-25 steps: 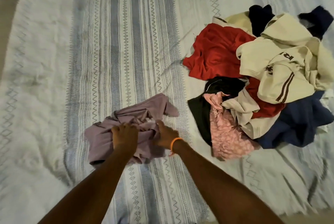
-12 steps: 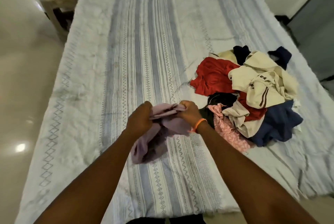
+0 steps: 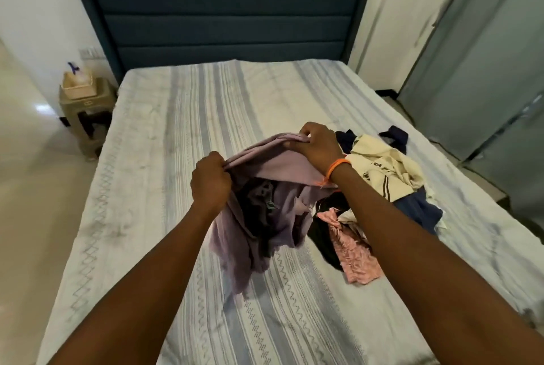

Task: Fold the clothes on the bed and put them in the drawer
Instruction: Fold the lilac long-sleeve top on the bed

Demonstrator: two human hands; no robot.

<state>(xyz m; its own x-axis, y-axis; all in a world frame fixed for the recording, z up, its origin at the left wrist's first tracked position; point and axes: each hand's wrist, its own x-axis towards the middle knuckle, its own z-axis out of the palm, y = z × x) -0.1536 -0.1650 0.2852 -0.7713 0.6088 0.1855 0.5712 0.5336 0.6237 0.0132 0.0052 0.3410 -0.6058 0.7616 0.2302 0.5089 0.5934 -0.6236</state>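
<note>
Room: bedroom, white walls, dark blue headboard [image 3: 220,23] behind the bed [image 3: 182,105]; grey-green doors [image 3: 485,76] off the bed's right side.
Bed: white cover with grey-blue stripes and zigzag lines, running headboard to foot.
Lilac garment [image 3: 265,211]: held up over the bed's middle, top edge stretched between both hands, rest hung bunched and crumpled; lowest part looked to be touching the cover, could not tell for sure.
Left hand [image 3: 210,183]: fisted round the garment's top edge at its left end.
Right hand [image 3: 318,148]: thumb and fingers pinched the same edge at its right end, higher and nearer the headboard than the left; orange band [image 3: 338,166] on the wrist.
Pile [image 3: 382,188]: unfolded clothes on the bed's right half, partly hidden by the right forearm. Cream top [image 3: 385,164] with dark lettering uppermost, navy item [image 3: 418,208] under it, pink piece [image 3: 353,252] and black piece [image 3: 321,232] at the pile's near-left edge, just beside the hanging garment.
Stool [image 3: 88,111]: at the bed's left, near the headboard, small basket [image 3: 78,85] on top.
Drawer: not seen.
</note>
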